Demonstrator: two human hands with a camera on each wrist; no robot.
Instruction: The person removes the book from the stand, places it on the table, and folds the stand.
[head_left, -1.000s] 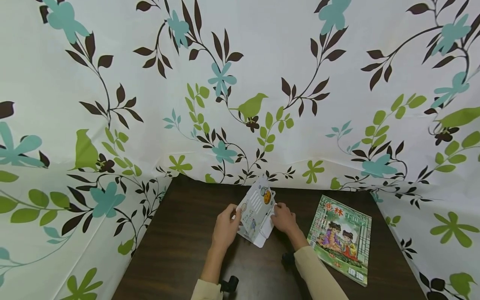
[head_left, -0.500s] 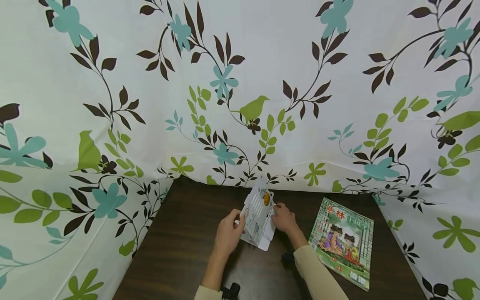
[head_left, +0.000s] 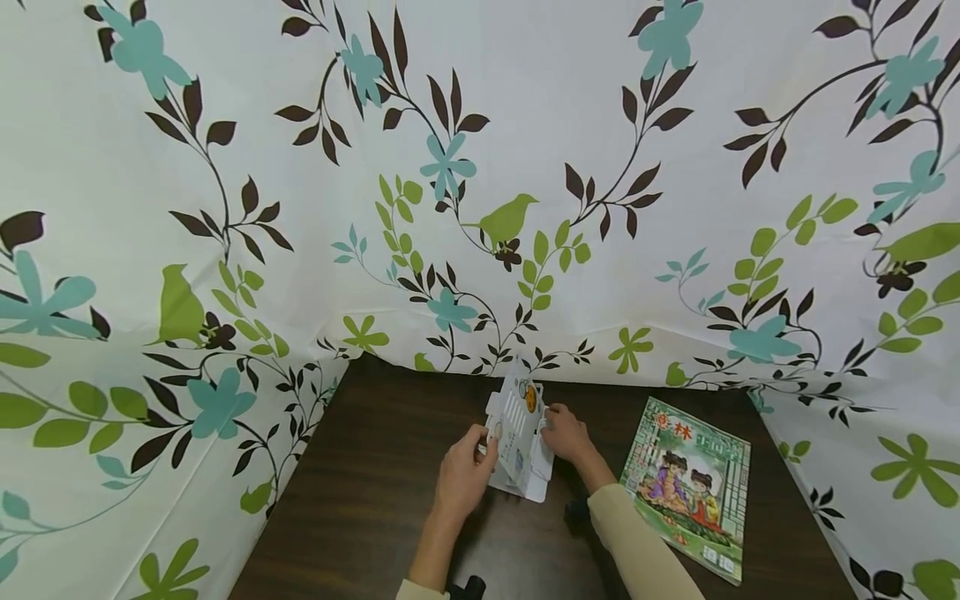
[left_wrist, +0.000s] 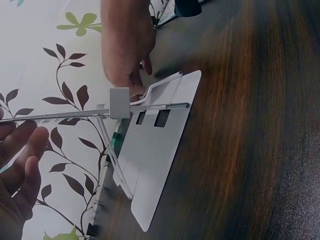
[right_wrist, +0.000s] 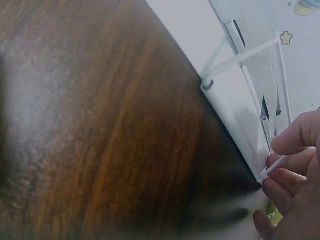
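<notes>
A white book stand with a cartoon-printed panel [head_left: 517, 425] stands on the dark table, its panel raised at a steep angle over a flat base plate [left_wrist: 155, 150]. My left hand [head_left: 463, 475] holds the panel by its left edge, fingertips bent against it. On the other side, my right hand [head_left: 566, 433] pinches the stand's right side near the base, thumb and fingers round a thin white wire [right_wrist: 282, 75]. Seen from the left wrist, the panel is nearly edge-on, and a wire strut [left_wrist: 112, 155] slants from it down to the plate.
A green illustrated magazine [head_left: 686, 492] lies flat on the table [head_left: 360, 467] to the right of my right forearm. Behind and at both sides hangs a white cloth [head_left: 300, 208] printed with leaves, flowers and birds.
My left hand has shifted to the right with the panel's edge, and the panel now appears narrower and more upright. My right hand stays at the stand's right side.
</notes>
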